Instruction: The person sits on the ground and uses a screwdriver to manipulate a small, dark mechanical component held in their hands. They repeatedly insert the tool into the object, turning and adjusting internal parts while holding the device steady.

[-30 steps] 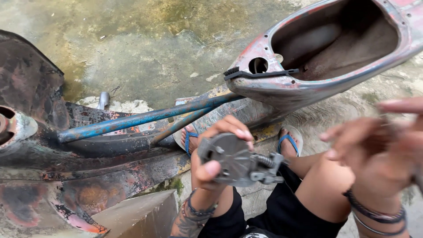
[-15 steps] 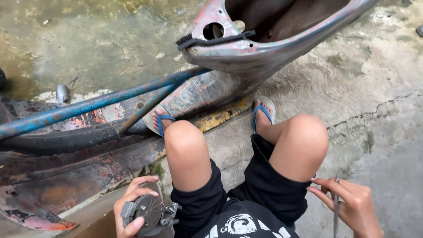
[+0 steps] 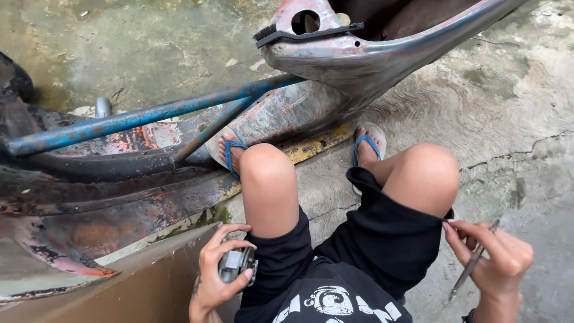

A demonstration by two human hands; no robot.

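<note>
From the head view, your left hand (image 3: 220, 270) curls around a small grey metal part (image 3: 237, 265), held low beside your left knee. Your right hand (image 3: 491, 256) pinches a thin metal tool (image 3: 473, 262) outside your right knee, well apart from the part. Tool and part have not met; the rusty frame (image 3: 149, 113) ahead sits untouched.

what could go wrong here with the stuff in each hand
The left hand grips a small grey metal part low beside the knee; it might slip onto the concrete floor. The right hand holds a thin metal tool close to the bare thigh, which its tip could jab.
</note>
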